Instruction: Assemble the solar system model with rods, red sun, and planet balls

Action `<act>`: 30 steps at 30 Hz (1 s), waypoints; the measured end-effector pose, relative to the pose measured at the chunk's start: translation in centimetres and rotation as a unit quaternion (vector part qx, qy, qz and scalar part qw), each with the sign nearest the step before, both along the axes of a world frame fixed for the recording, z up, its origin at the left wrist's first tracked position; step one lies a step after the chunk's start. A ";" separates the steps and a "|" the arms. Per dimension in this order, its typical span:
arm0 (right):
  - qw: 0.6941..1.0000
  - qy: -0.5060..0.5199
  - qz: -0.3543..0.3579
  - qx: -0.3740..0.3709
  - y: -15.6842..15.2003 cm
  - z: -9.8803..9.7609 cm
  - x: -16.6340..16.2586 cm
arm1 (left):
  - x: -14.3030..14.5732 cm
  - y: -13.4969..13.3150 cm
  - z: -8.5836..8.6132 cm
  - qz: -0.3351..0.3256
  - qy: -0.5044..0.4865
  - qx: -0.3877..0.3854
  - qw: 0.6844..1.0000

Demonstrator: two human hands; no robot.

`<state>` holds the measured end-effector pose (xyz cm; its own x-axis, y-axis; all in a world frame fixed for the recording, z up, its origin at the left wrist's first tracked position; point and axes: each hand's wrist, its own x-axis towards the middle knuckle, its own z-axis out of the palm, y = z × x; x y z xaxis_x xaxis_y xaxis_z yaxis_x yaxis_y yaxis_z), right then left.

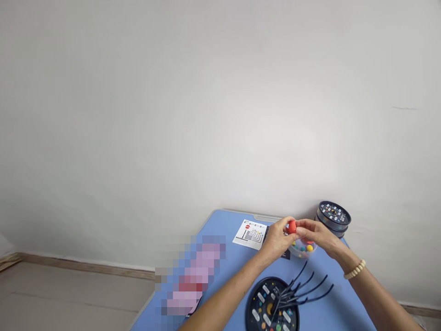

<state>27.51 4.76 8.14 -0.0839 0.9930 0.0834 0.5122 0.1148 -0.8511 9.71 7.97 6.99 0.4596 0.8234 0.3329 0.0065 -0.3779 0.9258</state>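
Between the fingers of my left hand (277,236) and my right hand (319,234) is a small red piece (292,227), rounded in shape. Both hands pinch it, one from each side. Just below them stands a clear bowl (300,254) with small coloured balls, among them a yellow ball (309,248); my hands partly cover it. Nearer to me lies a round black base (255,305) printed with planets. Several thin curved black rods (315,292) rise from its middle and fan out to the right.
A printed instruction sheet (250,234) lies at the back of the blue table (220,305). Round black tins (333,216) are stacked at the back right, near the wall (220,115). A pixelated pink area (196,276) covers the table's left edge.
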 end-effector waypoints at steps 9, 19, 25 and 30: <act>0.921 -0.386 -0.019 0.047 1.8 -1.0 2.5 | -3.0 -1.8 -0.9 -0.007 -0.102 -0.154 0.983; 0.881 -0.467 -0.014 0.080 2.1 -1.0 0.4 | -5.2 -2.1 -2.4 -0.042 -0.164 -0.257 0.952; 0.917 -0.362 0.022 0.164 -2.0 2.1 -1.7 | -6.4 -3.1 -0.5 -0.096 -0.193 -0.248 0.945; 0.942 -0.233 -0.013 0.242 -5.6 2.9 -4.3 | -6.6 -4.0 0.4 -0.137 -0.204 -0.262 0.933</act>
<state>23.23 -0.83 11.08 -0.1990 0.8504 0.4871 0.8253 0.4135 -0.3847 3.07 3.92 7.42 0.6002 0.7922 0.1106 -0.4178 0.1926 0.8879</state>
